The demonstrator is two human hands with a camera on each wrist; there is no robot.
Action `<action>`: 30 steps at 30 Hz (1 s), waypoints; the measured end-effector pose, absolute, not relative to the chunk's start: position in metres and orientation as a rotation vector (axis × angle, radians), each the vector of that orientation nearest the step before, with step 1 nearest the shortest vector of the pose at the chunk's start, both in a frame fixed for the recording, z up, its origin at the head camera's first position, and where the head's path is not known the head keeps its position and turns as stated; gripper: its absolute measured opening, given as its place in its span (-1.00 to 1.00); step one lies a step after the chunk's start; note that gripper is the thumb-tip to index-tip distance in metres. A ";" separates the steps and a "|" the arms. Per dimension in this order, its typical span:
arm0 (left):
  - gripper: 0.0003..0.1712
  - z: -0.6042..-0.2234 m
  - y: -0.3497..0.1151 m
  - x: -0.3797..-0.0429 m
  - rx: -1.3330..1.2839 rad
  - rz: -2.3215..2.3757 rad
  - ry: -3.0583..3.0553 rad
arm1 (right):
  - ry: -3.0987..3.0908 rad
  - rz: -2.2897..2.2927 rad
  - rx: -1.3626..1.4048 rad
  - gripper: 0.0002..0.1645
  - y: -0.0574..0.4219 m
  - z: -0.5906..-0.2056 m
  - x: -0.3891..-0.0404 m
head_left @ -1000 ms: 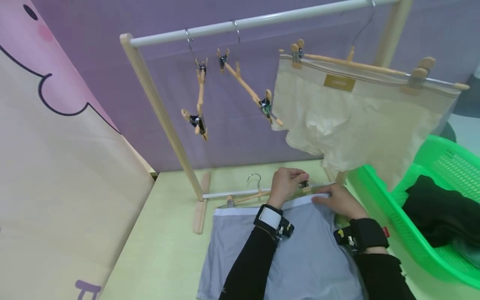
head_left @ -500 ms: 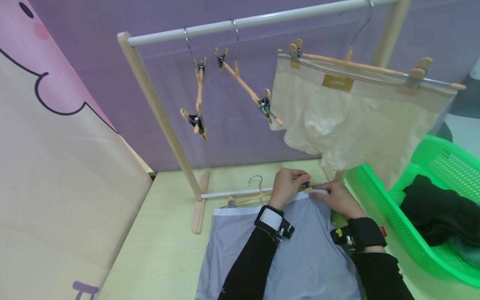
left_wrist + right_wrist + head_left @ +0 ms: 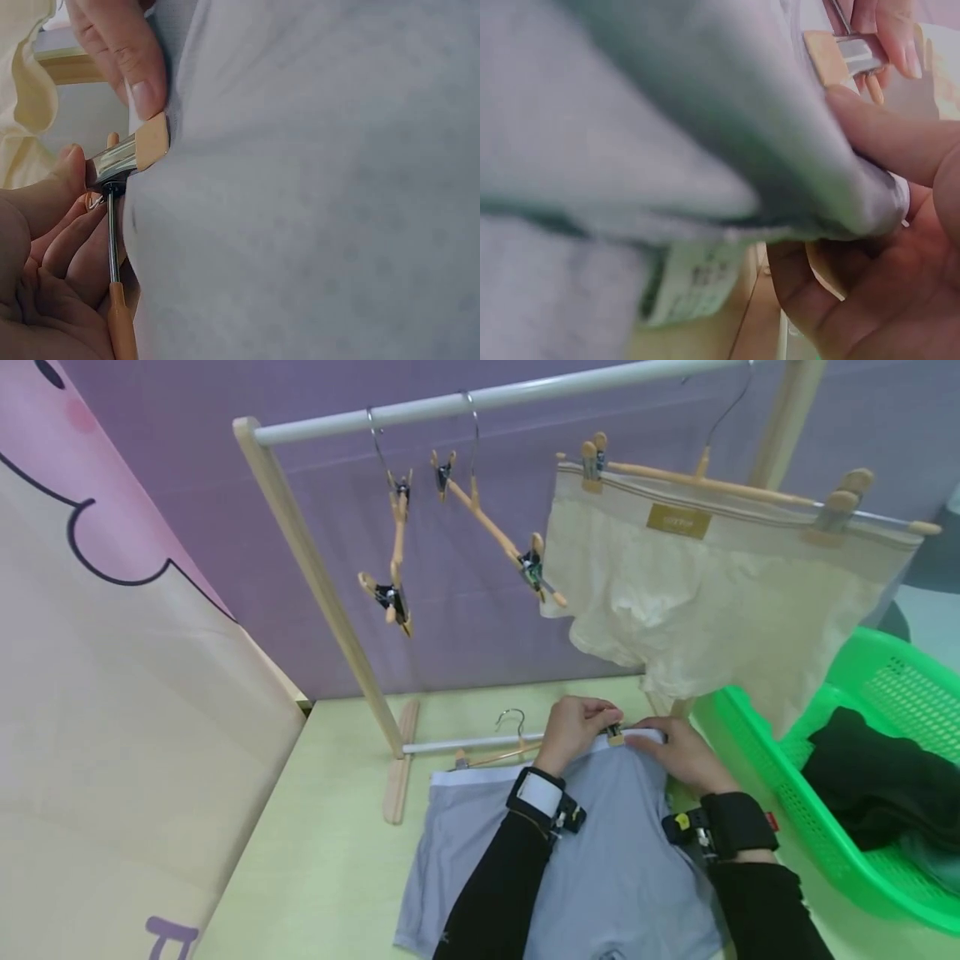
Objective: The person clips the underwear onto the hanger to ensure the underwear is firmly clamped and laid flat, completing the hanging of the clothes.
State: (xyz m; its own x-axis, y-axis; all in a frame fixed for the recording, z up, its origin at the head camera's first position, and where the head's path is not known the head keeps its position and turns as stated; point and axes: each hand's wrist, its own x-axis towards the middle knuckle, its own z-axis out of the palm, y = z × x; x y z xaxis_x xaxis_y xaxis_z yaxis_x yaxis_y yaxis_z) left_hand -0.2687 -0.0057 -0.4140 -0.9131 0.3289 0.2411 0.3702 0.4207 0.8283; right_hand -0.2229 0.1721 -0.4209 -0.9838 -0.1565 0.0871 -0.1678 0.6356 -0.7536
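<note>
Grey shorts with a pale waistband lie spread over the table, along a wooden clip hanger. My left hand pinches the hanger's right-hand clip, thumb on its metal lever. The clip's wooden pad lies over the waistband. Just right of it, my right hand holds the waistband's corner, its thumb on the front beside the pad and fingers behind. At the waistband's left end sits the other clip. In the right wrist view, a printed label hangs below the cloth.
A wooden rack with a white rail stands behind. Cream shorts hang from it on a clip hanger, and two bare clip hangers hang to their left. A green basket with dark cloth stands right.
My right hand has brought the waistband's right corner up and left to the clip, and the pad now overlaps the band. My left hand has stayed on the clip.
</note>
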 end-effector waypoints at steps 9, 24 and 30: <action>-0.75 -0.415 -0.012 -0.267 -0.671 -1.577 -2.648 | -2.726 1.375 0.170 -0.63 0.164 -0.425 -0.223; -0.40 -0.399 -0.032 -0.264 -0.708 -1.603 -2.767 | -2.703 1.333 0.168 -0.61 0.171 -0.436 -0.227; -0.45 -0.377 -0.079 -0.256 -0.680 -1.512 -2.792 | -2.735 1.289 0.176 -0.58 0.174 -0.439 -0.230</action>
State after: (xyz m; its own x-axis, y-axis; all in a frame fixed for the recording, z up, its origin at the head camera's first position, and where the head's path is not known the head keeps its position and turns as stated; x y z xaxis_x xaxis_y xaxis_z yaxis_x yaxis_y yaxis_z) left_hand -0.2559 -0.0791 -0.3765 -0.9070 0.4081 0.1041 0.3102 0.4801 0.8206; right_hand -0.2304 0.1742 -0.4387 -0.9869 -0.0566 0.1513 -0.1527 0.6321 -0.7597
